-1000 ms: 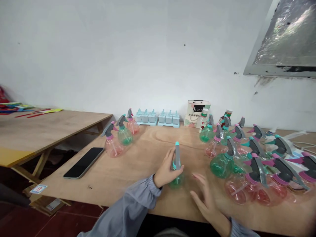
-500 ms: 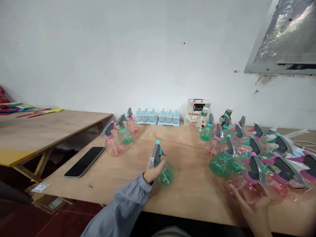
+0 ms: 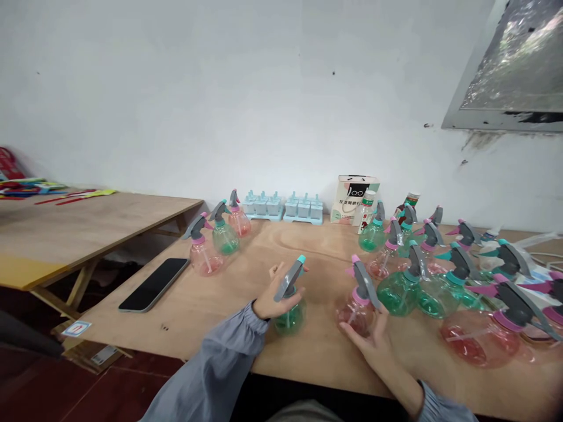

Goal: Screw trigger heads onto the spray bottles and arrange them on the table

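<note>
My left hand [image 3: 278, 298] is closed round the neck of a green spray bottle [image 3: 290, 321] with a grey and turquoise trigger head, near the table's front middle. To its right, my right hand [image 3: 372, 335] grips the body of a pink spray bottle [image 3: 354, 313] with a grey and pink head. Several more green and pink spray bottles stand crowded at the right, among them a green one [image 3: 398, 293] just behind my right hand and a large pink one [image 3: 481, 337]. At the left stand a pink bottle [image 3: 204, 258], a green bottle [image 3: 225, 237] and another pink bottle [image 3: 240, 221].
A black phone [image 3: 153, 285] lies at the table's left edge. Light-blue popsicle moulds [image 3: 303, 210], a paper bag [image 3: 345, 202] and a labelled bottle [image 3: 364, 214] stand against the wall. A second table [image 3: 132, 217] is at the left.
My right hand has brought the pink spray bottle leftward out of the crowd at the right. My left hand stays on the green bottle, whose head now tilts further right.
</note>
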The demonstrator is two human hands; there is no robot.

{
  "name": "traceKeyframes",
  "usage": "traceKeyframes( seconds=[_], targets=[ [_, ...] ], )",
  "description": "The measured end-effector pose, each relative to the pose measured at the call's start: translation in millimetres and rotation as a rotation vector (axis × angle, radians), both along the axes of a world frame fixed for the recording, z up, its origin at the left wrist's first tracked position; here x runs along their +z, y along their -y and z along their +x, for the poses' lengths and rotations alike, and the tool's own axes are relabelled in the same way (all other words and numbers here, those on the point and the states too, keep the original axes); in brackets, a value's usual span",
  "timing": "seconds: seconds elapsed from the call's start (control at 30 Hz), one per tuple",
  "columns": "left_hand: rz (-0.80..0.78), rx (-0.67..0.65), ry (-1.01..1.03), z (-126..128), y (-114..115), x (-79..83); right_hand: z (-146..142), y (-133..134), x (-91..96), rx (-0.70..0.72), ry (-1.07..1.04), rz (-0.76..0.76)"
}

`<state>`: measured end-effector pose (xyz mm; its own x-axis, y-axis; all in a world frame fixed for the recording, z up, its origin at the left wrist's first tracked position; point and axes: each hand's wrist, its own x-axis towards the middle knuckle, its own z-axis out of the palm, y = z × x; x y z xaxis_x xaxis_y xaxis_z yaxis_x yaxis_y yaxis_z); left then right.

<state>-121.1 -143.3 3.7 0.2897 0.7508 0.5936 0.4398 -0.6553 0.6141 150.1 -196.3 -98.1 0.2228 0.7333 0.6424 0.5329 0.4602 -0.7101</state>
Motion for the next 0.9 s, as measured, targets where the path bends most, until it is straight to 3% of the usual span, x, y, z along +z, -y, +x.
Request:
traceKeyframes(
  seconds=[0.17,0.3,0.47,0.63,0.73,0.8,0.9],
  targets=[
    [0.029,0.054,-0.002,-0.9,-1.0,-0.4,-25.9,-48.2,2.3,0.109,0.013,0.014],
    [0.012,0.027,-0.030,-2.2,-1.9,-0.5,-37.9,-70.3,3.0,0.132,-0.007,0.031],
    [0.031,0.091,-0.009,-4.6,-4.3,0.1,-40.1,-74.8,2.8,0.154,-0.029,0.039],
    [0.023,0.032,-0.034,-3.4,-3.3,3.5,-39.9,-73.0,3.0,0.147,-0.021,0.061],
    [0.058,0.090,0.000,-4.2,-3.4,1.2,-40.1,-73.9,2.7,0.147,-0.020,0.067],
    [0.059,0.143,0.017,-8.0,-3.9,-0.2,-39.5,-74.5,2.0,0.144,-0.023,0.061],
    [0.017,0.107,0.013,-20.4,-3.1,1.4,-38.1,-74.5,1.1,0.156,-0.028,0.054]
  ],
)
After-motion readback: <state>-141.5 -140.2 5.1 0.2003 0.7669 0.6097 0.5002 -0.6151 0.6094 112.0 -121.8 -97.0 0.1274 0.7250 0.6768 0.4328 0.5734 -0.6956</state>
